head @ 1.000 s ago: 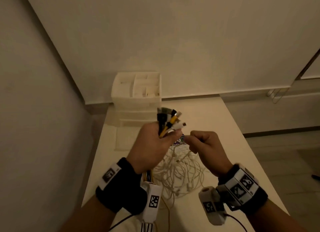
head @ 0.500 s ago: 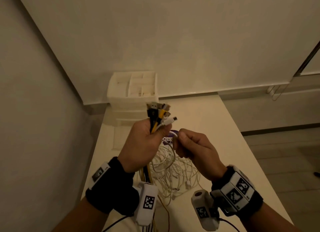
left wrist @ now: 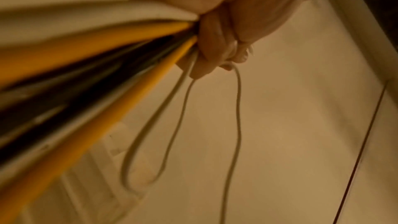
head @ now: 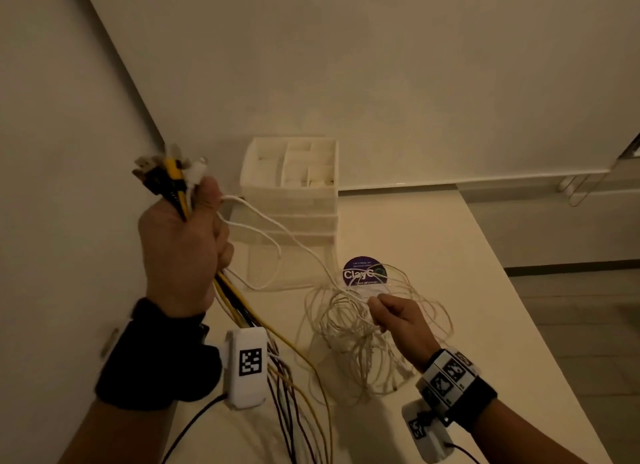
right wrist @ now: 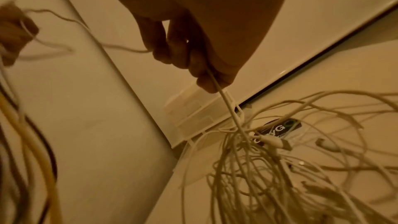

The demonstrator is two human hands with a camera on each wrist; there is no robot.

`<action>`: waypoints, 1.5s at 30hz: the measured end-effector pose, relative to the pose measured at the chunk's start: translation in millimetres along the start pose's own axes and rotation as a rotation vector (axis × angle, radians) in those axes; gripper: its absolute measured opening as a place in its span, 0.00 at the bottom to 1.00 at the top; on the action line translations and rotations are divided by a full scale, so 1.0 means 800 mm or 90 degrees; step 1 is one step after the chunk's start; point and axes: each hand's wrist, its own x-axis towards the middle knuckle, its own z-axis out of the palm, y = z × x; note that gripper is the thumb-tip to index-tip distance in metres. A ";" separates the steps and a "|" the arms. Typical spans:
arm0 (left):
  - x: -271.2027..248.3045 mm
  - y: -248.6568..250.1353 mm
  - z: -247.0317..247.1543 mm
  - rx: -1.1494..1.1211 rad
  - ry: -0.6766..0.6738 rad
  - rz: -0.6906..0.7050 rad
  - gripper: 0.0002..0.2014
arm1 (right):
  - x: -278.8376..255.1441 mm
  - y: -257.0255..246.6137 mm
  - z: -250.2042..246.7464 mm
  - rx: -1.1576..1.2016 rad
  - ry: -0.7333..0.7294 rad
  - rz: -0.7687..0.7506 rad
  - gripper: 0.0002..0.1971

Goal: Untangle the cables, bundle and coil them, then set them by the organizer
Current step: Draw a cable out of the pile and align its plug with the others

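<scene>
My left hand (head: 183, 242) is raised at the left and grips a bundle of cables (head: 169, 181) near their plug ends: yellow, black and white ones, whose lengths (left wrist: 90, 67) hang down past my wrist. Thin white cables (head: 277, 228) run from that hand across to my right hand (head: 398, 320). The right hand is low over the table, fingers curled round a white cable (right wrist: 224, 101) at the top of a tangle of white cables (head: 360, 332). The white drawer organizer (head: 291, 193) stands at the back of the table, against the wall.
A round purple sticker or lid (head: 363, 271) lies on the white table (head: 450, 255) just behind the tangle. Walls close in at the left and back. The table's right edge drops to the floor (head: 581, 325).
My hands were together in front of me; now the left has lifted up and left with the plug bundle, and the right has dropped down and right, drawing white cables out between them.
</scene>
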 end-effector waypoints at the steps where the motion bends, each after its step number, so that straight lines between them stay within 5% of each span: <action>1: -0.002 -0.006 -0.004 0.036 0.019 0.010 0.18 | 0.000 -0.002 0.002 0.007 0.015 0.001 0.23; 5: -0.018 -0.024 -0.003 0.170 0.031 0.096 0.14 | 0.010 -0.032 0.000 0.024 0.075 -0.028 0.23; 10: -0.050 -0.040 0.035 0.244 -0.227 0.024 0.04 | 0.015 -0.088 0.000 0.023 0.065 -0.094 0.23; 14: -0.062 -0.070 0.058 0.356 -0.331 0.076 0.01 | 0.008 -0.132 -0.001 0.081 0.042 -0.147 0.21; 20: -0.056 -0.065 0.073 0.331 -0.240 0.137 0.07 | -0.003 -0.139 -0.010 0.138 -0.011 -0.136 0.21; 27: -0.032 -0.037 0.060 0.322 -0.127 0.160 0.11 | -0.005 -0.077 -0.003 0.074 0.015 -0.123 0.19; 30: -0.023 -0.020 0.046 0.302 -0.029 0.169 0.04 | 0.000 -0.045 -0.005 0.037 0.019 -0.103 0.19; 34: -0.003 0.002 0.017 0.248 0.057 0.218 0.13 | 0.006 -0.001 -0.006 -0.022 0.027 -0.043 0.16; 38: -0.011 0.006 0.010 0.263 0.057 0.228 0.18 | 0.013 0.010 -0.002 -0.044 0.022 -0.033 0.17; 45: -0.030 -0.007 -0.005 0.176 -0.038 0.077 0.13 | -0.016 -0.005 -0.019 -0.006 -0.034 0.006 0.14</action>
